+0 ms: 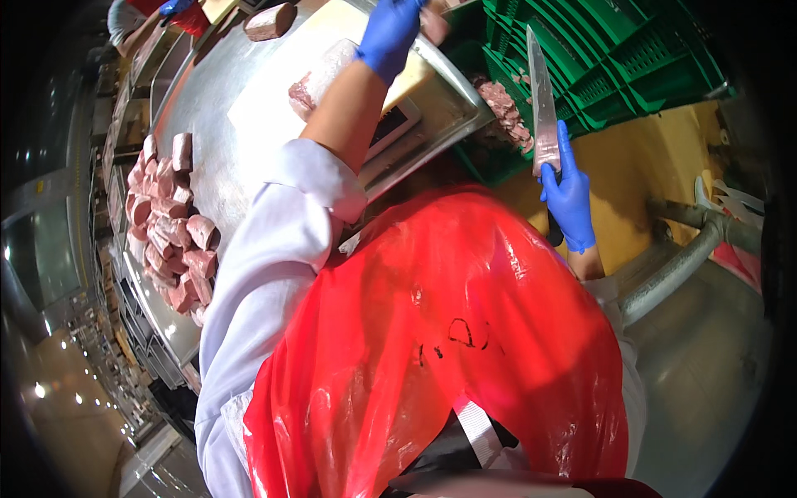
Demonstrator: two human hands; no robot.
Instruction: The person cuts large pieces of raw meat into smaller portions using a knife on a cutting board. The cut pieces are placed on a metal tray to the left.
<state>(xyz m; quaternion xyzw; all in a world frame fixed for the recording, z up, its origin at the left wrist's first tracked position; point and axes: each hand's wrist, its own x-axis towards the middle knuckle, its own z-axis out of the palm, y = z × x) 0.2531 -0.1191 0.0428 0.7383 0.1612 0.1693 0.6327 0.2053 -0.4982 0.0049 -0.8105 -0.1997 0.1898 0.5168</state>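
Note:
My right hand (570,199), in a blue glove, grips a long knife (544,108) by its handle, the index finger stretched alongside and the blade pointing up and away. My left hand (390,37), gloved in blue too, reaches to the top edge, where its fingers are partly cut off. Close beside it is a pink piece of meat (433,26); whether the fingers touch it I cannot tell. Under my left forearm a pale block of meat (328,75) lies on a white cutting board (270,95).
Several cut meat chunks (170,232) are heaped at the left on the metal table (217,158). A meat log (270,22) lies farther back. Green crates (598,50) stand at the right, meat scraps (504,112) among them. A metal pipe rail (677,270) bends nearby. Another person's gloved hand (174,7) shows far left.

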